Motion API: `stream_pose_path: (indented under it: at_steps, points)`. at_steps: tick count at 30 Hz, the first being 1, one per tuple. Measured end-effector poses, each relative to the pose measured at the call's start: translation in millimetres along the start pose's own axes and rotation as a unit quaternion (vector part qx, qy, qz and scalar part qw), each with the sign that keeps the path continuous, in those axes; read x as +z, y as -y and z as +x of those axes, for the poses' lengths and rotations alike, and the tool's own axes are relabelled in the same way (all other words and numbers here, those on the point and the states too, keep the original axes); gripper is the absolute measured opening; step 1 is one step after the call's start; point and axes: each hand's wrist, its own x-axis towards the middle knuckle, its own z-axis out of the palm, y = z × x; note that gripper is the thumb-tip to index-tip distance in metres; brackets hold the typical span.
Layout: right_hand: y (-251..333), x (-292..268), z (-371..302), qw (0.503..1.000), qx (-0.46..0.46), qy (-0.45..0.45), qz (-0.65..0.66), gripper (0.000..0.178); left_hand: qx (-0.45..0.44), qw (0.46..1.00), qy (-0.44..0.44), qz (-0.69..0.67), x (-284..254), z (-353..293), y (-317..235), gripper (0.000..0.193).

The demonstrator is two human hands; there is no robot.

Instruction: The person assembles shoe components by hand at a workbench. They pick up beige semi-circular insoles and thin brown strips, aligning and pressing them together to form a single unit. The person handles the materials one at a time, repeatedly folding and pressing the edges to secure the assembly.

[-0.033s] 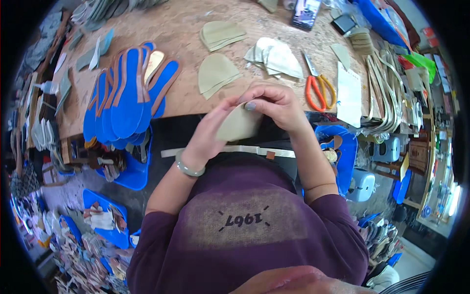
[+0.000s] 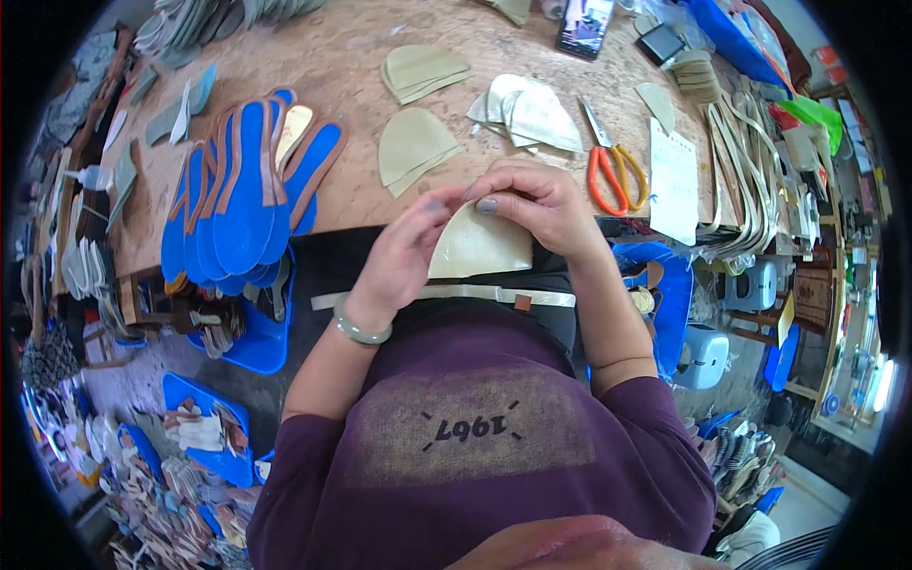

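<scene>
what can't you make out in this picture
All in the head view:
Back of the pale cream, half-round flat piece in the right hand: faces away.
Lower layers of the blue, brown-edged pile of sole-shaped pieces: covered by upper ones.
Grey curved flat pieces: cut off by the top edge.
Marks on the white paper sheet: too small.

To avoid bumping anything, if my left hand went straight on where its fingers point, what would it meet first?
Likely your right hand, which holds the cream curved piece: your left hand points forward and right toward that hand. Depth is unclear; they may be touching.
</scene>
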Motion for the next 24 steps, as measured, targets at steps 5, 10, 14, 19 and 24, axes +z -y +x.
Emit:
stream_pose_path:
  at_steps: [5,10,14,19,24]
  points:
    - [13,-6,-16,0.978,-0.002,-0.068,-0.196,0.025,-0.099,0.994,-0.033,0.028,17,8,-12,0.032]
    - [11,-13,-21,0.878,-0.158,-0.325,-0.315,0.025,0.074,0.979,-0.123,0.147,36,33,-3,0.033]
    - [7,-3,-33,0.958,0.04,-0.28,-0.049,0.018,0.15,0.955,-0.131,0.221,48,46,4,0.032]
    - [2,0,-35,0.951,0.119,-0.274,0.082,0.02,0.24,0.891,-0.114,0.367,54,44,11,0.036]
    - [6,0,-32,0.947,0.132,-0.27,0.115,0.019,0.294,0.851,-0.104,0.422,50,45,14,0.037]
